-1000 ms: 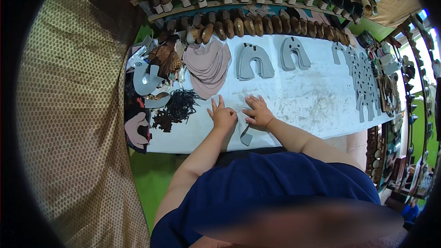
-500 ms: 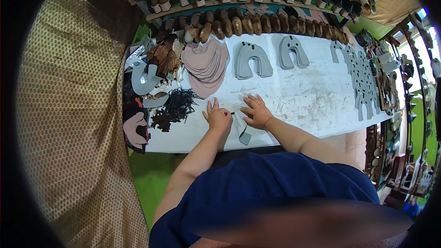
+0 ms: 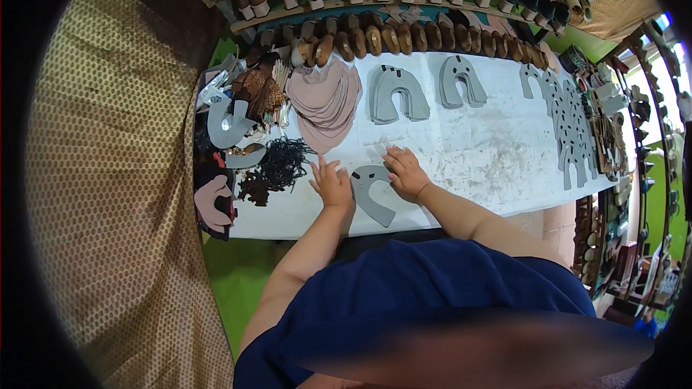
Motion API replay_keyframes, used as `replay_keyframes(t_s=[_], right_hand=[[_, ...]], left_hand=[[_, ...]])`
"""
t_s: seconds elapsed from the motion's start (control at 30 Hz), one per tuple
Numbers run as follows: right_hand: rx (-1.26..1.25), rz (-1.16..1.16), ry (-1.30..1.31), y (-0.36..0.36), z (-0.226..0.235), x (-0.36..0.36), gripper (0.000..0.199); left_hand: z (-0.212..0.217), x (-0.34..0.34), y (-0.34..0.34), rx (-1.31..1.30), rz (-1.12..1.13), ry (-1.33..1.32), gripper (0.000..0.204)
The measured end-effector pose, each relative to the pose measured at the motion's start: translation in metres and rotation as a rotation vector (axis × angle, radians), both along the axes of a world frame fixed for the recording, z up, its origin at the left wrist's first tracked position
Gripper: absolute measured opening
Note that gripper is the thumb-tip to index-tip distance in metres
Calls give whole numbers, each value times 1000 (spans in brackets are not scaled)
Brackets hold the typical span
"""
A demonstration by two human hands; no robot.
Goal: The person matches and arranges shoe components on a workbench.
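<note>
A grey horseshoe-shaped shoe-upper piece (image 3: 376, 203) lies flat on the white table in front of me, with small dark tabs near its curved top. Beside its left edge is my left hand (image 3: 333, 184), fingers apart and nothing seen in them. My right hand (image 3: 406, 173) rests at the piece's right side with fingers stretched out; its fingertips hide part of that edge. Left of my left hand are a tangle of thin black strips (image 3: 282, 163) and a small heap of dark brown bits (image 3: 258, 189).
Pink cut pieces (image 3: 328, 104) are fanned out beyond my left hand. Two stacks of grey uppers, one left (image 3: 398, 94) and one right (image 3: 461, 81), lie farther back. More grey pieces (image 3: 571, 133) overlap at the right. Wooden shoe lasts (image 3: 389, 38) line the back.
The grey piece, mostly unseen before apart from one end, now lies spread with its grey face up. My left hand has let go of a small dark tab and moved slightly left.
</note>
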State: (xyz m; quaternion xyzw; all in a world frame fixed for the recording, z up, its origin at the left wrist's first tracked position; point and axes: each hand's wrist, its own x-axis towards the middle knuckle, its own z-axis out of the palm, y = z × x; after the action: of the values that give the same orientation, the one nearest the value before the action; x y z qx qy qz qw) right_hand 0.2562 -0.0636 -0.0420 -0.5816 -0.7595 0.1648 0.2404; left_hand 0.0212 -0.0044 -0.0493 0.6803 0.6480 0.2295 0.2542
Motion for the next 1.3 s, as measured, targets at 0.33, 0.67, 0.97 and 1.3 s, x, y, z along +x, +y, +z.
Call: replay_keyframes(t_s=[0.33,0.67,0.97,1.3], right_hand=[[1,-10,-54,2,0,-3,53],[-14,-25,-89,1,0,-7,58],[-9,-53,-152,2,-3,-8,56],[35,-53,-210,5,-16,-11,53]], left_hand=[[14,2,-26,17,-770,477,72],[21,-39,-23,4,-731,447,74],[26,-206,-22,-87,81,686,96],[31,-279,-25,-387,11,562,126]])
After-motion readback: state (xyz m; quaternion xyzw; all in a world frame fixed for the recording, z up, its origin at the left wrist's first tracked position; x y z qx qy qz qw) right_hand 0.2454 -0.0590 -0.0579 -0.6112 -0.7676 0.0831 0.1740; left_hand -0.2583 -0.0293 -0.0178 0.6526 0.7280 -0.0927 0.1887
